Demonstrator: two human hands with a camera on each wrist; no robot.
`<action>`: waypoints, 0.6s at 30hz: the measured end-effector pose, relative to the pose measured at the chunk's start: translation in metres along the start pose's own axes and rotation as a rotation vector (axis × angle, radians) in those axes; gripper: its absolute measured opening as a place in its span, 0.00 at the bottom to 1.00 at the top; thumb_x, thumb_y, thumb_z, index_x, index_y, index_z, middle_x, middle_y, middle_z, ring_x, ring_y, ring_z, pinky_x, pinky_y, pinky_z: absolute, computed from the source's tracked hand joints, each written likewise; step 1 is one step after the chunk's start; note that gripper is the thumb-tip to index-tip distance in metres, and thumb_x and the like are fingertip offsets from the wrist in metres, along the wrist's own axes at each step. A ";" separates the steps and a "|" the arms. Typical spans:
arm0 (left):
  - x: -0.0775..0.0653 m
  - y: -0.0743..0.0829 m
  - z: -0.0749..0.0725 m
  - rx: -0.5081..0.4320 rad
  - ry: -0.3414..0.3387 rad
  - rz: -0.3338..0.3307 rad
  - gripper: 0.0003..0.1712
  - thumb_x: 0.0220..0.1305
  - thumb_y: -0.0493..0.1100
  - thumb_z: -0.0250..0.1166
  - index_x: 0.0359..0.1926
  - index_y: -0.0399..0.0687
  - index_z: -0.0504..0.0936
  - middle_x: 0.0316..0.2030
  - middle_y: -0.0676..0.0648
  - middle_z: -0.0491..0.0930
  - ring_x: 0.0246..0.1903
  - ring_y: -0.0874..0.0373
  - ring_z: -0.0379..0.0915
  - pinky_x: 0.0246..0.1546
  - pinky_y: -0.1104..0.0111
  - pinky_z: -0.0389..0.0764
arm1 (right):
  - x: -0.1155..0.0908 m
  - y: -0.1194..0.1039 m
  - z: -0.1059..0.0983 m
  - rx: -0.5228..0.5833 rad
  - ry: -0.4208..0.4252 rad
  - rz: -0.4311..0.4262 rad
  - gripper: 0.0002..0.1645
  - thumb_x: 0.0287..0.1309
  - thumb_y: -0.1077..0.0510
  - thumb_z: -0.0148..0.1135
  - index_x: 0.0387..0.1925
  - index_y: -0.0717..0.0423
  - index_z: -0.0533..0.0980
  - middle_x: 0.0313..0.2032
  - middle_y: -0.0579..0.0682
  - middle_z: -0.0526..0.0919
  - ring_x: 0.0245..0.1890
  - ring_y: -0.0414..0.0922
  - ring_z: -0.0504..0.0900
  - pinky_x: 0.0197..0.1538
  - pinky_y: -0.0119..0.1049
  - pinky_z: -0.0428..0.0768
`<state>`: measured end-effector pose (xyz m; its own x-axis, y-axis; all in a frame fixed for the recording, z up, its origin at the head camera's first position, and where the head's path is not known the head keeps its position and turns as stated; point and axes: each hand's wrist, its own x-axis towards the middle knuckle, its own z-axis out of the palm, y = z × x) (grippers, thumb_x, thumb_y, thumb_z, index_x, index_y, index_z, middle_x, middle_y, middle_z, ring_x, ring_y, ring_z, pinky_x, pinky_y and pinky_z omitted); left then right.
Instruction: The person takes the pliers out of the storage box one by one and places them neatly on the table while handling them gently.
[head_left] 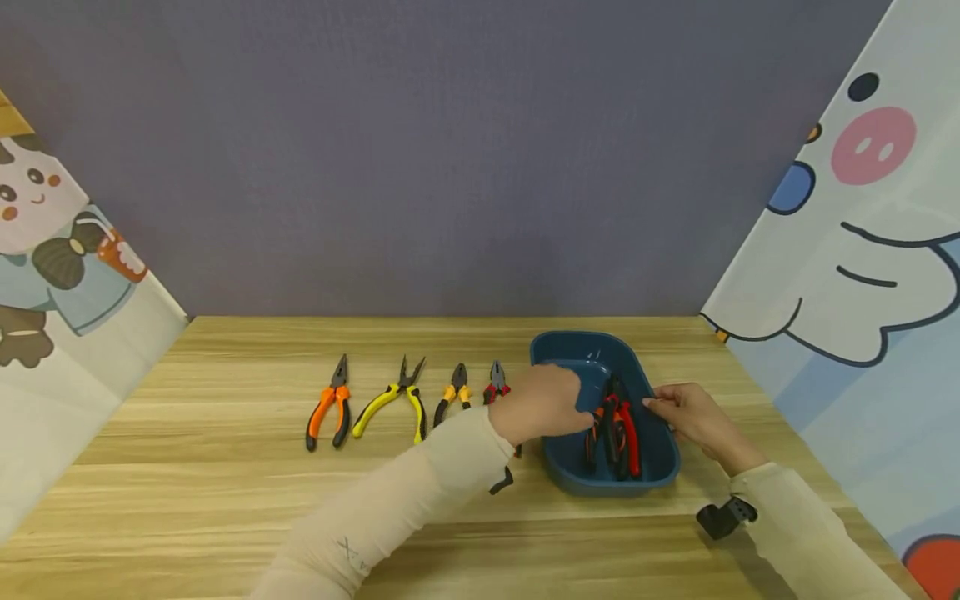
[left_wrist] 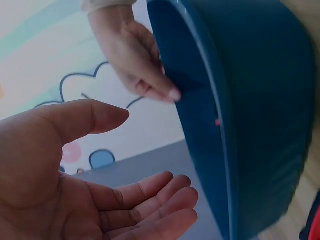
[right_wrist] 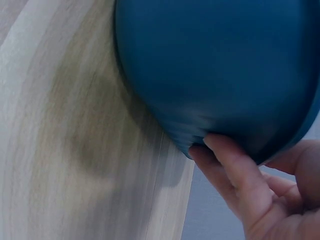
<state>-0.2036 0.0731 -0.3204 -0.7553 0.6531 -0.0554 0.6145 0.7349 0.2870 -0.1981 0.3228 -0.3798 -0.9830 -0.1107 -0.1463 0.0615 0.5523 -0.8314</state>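
Note:
A dark blue plastic basin (head_left: 570, 483) stands on the right part of the table with several pliers (head_left: 630, 433) inside, their handles red, orange and black. My right hand (head_left: 697, 419) pinches its right rim; in the right wrist view, the fingers (right_wrist: 240, 170) press the outer wall. Over the basin's left side hovers my left hand (head_left: 542, 402). The left wrist view shows this hand (left_wrist: 110, 175) holding nothing, thumb apart from loosely bent fingers. Just left of it lie pliers with red grips (head_left: 496, 379), partly hidden by the left hand and sleeve.
Further left on the wooden table (head_left: 225, 467) lie yellow-and-black pliers (head_left: 457, 387), splayed yellow long-nose pliers (head_left: 405, 392) and orange-and-black pliers (head_left: 330, 404). A black handle end (head_left: 502, 481) shows beside the left sleeve. A grey panel (head_left: 450, 167) stands behind the table.

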 end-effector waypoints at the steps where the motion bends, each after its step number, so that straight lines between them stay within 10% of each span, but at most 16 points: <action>1: 0.002 0.004 0.003 -0.005 -0.004 -0.004 0.30 0.61 0.54 0.62 0.08 0.52 0.61 0.07 0.57 0.53 0.08 0.66 0.49 0.10 0.75 0.53 | 0.000 0.000 0.000 -0.003 -0.001 0.000 0.25 0.67 0.60 0.50 0.54 0.81 0.67 0.30 0.56 0.84 0.22 0.39 0.80 0.27 0.38 0.81; 18: 0.032 0.054 0.036 0.101 -0.070 -0.120 0.18 0.57 0.61 0.64 0.19 0.57 0.78 0.26 0.58 0.76 0.29 0.65 0.72 0.21 0.73 0.71 | 0.000 0.001 -0.002 -0.050 0.006 -0.004 0.23 0.68 0.58 0.50 0.52 0.77 0.71 0.22 0.47 0.79 0.18 0.37 0.74 0.24 0.37 0.79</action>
<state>-0.1859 0.1402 -0.3407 -0.8092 0.5677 -0.1510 0.5430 0.8209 0.1766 -0.1987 0.3256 -0.3796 -0.9842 -0.1081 -0.1400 0.0493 0.5927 -0.8039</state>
